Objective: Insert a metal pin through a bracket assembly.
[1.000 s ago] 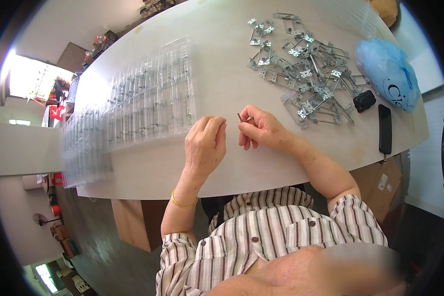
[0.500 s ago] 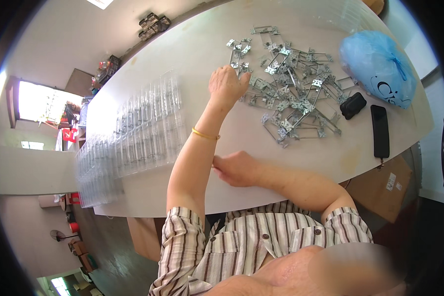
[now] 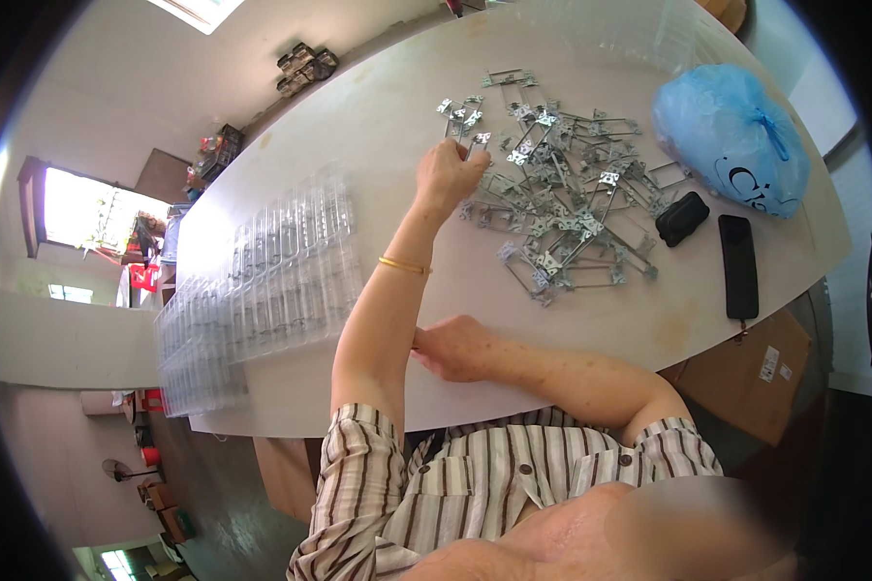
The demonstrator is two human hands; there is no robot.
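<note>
My left hand (image 3: 445, 178), a yellow bangle (image 3: 404, 264) on its wrist, reaches to the left edge of a pile of metal wire brackets (image 3: 576, 198). Its fingers are pinched together on a metal bracket (image 3: 480, 142), a small silvery frame with plates at the ends of thin rods. Part of that bracket is hidden behind the fingers. Nearer to me, my right hand (image 3: 455, 348) is closed beside my left forearm. That forearm covers its fingertips, so whatever they hold cannot be made out.
Clear plastic trays (image 3: 291, 271) with slots, metal parts inside, lie on the white table (image 3: 591, 334) at the left. To the right are a blue plastic bag (image 3: 731, 145), a small black case (image 3: 682, 219) and a black phone (image 3: 739, 268). A cardboard box (image 3: 756, 378) stands below the table edge.
The fingers of my left hand have come together at the bracket by the pile's left edge. My right hand stays closed by the forearm. The whole view has shifted slightly.
</note>
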